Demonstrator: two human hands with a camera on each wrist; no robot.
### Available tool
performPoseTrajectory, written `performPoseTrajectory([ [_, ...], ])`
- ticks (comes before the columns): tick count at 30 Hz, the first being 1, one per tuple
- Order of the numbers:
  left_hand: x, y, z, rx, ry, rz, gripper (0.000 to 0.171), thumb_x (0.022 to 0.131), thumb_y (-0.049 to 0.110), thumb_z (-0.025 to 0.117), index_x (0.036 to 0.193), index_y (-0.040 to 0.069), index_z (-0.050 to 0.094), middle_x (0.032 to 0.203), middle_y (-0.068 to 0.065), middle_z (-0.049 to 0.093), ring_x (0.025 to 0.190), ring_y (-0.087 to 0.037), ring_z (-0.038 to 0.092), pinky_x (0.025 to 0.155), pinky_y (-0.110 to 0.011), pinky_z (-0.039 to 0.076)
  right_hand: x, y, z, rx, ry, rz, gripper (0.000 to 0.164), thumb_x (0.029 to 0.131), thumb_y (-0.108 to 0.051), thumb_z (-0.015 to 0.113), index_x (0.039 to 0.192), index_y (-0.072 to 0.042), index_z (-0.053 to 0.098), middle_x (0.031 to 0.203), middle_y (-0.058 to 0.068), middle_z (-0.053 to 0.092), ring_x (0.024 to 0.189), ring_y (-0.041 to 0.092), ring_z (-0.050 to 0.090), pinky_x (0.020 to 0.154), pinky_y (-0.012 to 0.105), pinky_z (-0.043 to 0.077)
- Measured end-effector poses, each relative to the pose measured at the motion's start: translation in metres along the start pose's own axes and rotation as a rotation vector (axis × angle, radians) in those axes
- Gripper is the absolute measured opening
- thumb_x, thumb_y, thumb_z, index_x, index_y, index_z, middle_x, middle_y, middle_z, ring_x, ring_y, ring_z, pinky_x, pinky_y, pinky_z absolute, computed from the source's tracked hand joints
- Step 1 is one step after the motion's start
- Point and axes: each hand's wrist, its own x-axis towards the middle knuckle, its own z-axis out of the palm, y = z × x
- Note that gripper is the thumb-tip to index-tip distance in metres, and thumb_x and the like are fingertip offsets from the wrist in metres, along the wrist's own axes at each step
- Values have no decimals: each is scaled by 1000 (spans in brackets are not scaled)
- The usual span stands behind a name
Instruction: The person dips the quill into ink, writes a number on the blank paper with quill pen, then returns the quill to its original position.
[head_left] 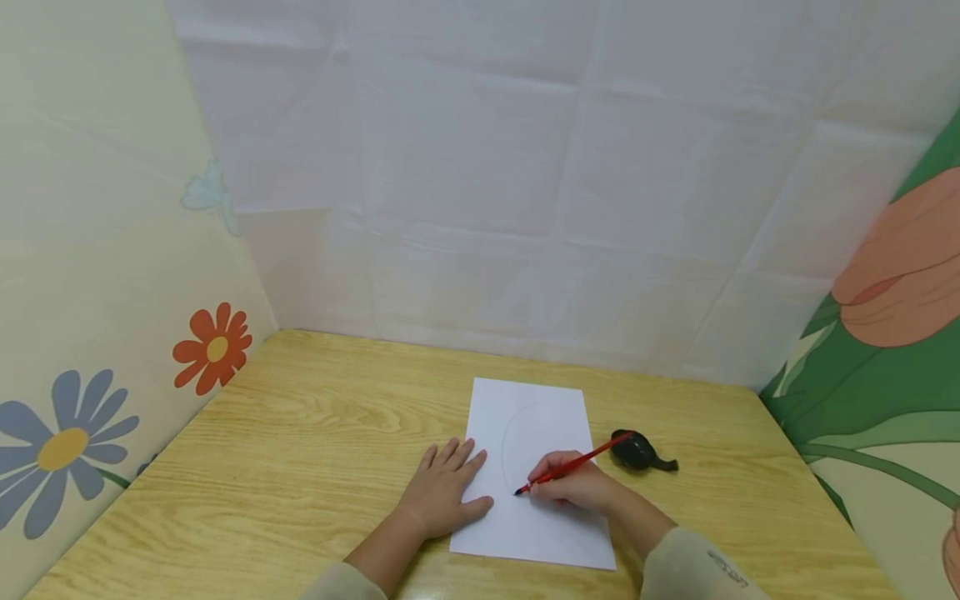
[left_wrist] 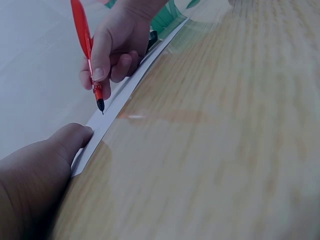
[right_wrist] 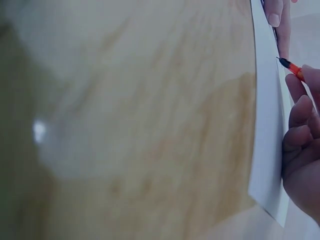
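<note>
A: What is seen at the far left?
B: A blue-grey flower (head_left: 63, 450) and a red flower (head_left: 217, 348) are printed on the side wall; the wood-grained bench (head_left: 285, 442) is bordered by that wall.

A: And how is the left hand (head_left: 444, 493) placed?
B: It is laid with fingers extended across the left edge of a white sheet of paper (head_left: 553, 429); the thumb is rested on the sheet; the paper is spread on the bench, and a thin curved line (head_left: 503, 446), bowed leftward, is drawn on it.

A: By what is the red pen (head_left: 588, 457) held?
B: It is pinched by the right hand (head_left: 573, 486), over the paper; its dark tip is set at the line's lower end, its tail slanted up rightward.

A: And further right?
B: A glossy black object (head_left: 637, 451) is placed on the bench beside the paper; a dark, letter-like mark (head_left: 727, 568) is borne by the right sleeve (head_left: 682, 571), too small to be read; a pink tulip (head_left: 907, 267) is printed on the right wall.
</note>
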Motion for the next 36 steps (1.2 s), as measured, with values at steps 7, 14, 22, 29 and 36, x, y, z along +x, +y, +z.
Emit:
performPoseTrajectory([
  [7,0,0,0,-7,0,3,73,92,60,51,149,16,43,160,-10,33,150,-34,24,121,-59,15,-2,2,-2,7,6,-10,24,85,-12,74,102,3,67,77,-6,65,56,10,46,55,19,41],
  [14,3,-3,4,12,-4,2,73,92,61,49,150,17,42,160,-9,31,150,-34,23,121,-58,14,-5,4,-2,-2,3,-22,24,86,-12,73,102,4,67,76,-6,65,56,9,46,54,19,41],
  [22,2,-3,3,6,-13,-6,73,92,61,48,150,17,41,161,-9,30,151,-33,22,122,-57,13,-8,6,-4,12,3,-36,25,86,-10,72,104,7,65,75,-7,64,54,9,45,52,17,40],
  [29,2,-2,2,4,-5,-2,73,92,61,49,150,16,41,160,-10,31,150,-34,23,121,-58,14,-10,7,-5,17,5,-48,27,86,-8,71,104,10,64,75,-7,64,55,8,45,52,17,40],
  [36,3,-4,5,8,4,-4,73,92,60,50,150,17,42,160,-9,31,150,-34,23,121,-58,14,-13,7,-6,14,8,-32,26,85,-10,72,103,8,64,75,-7,64,55,7,45,52,17,40],
])
